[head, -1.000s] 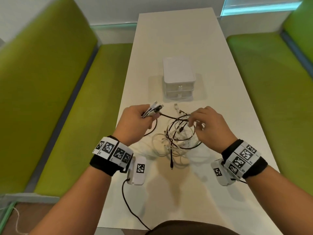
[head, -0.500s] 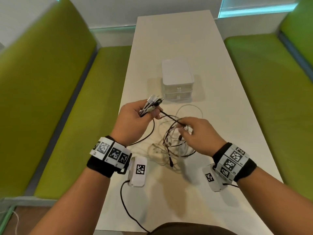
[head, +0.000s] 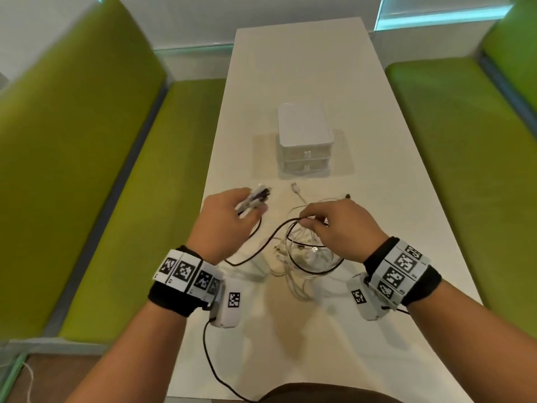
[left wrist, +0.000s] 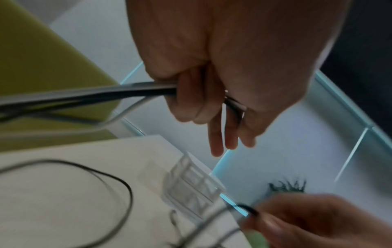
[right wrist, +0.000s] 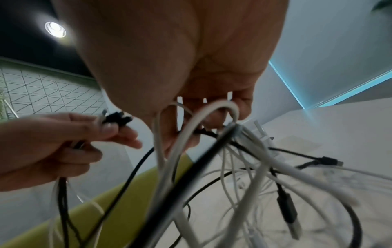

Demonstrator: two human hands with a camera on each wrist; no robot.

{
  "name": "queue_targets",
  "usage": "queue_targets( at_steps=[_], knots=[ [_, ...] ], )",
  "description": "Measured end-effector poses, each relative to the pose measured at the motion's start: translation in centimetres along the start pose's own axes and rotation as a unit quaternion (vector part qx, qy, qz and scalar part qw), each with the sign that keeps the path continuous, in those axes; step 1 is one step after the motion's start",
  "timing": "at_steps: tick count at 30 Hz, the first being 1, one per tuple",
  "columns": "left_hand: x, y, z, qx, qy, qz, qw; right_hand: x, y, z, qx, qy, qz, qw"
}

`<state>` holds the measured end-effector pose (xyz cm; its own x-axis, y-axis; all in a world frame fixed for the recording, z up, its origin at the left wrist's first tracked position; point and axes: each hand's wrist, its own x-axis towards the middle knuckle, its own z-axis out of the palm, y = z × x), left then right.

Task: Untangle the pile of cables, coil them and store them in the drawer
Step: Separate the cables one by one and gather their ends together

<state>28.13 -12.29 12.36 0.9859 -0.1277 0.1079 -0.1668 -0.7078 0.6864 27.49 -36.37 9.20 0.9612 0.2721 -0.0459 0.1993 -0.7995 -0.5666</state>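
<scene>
The left hand (head: 225,221) grips a bundle of cable ends (head: 255,196), black and white, its fingers curled round them; the plugs stick out past the thumb, their long axis pointing up and to the right in the head view, toward the drawer unit (head: 305,141). In the left wrist view the same cables run out of the fist as a nearly level band to the left, and the 3 lower fingers (left wrist: 216,142) hang straighter below.

The right hand (head: 340,228) is held above the table with several loops hanging from its curled fingers: the right wrist view shows white cables (right wrist: 212,117) hooked over the fingers and a black cable (right wrist: 191,176) crossing them on a slant. From this hand a black strand (head: 270,237) sags leftward to the left hand.

The tangle of cables (head: 305,257) hangs and lies just below the right hand on the white table (head: 290,68), loops roughly round. 1 white plug (head: 294,186) lies on the table between the hands and the drawer unit, pointing away from the person.

The drawer unit, white with 2 drawers, both closed, stands beyond the hands, its fronts facing the person. Green benches (head: 87,141) flank the table.
</scene>
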Motion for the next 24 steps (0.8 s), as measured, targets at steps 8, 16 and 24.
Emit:
queue_targets(
  at_steps=[8,16,24],
  knots=[
    [0.3,1.7,2.0,-0.071,-0.099,-0.043,0.992,-0.6,0.5,0.0,-0.101,0.026,0.022,0.994],
    [0.7,-0.3,-0.7,-0.049,-0.056,-0.068,0.995,-0.6,2.1,-0.6,-0.094,0.024,0.011,0.995],
    [-0.3,1.0,1.7,0.026,-0.011,0.075,0.997,-0.3,0.9,1.2,-0.119,0.038,-0.066,0.99]
  ],
)
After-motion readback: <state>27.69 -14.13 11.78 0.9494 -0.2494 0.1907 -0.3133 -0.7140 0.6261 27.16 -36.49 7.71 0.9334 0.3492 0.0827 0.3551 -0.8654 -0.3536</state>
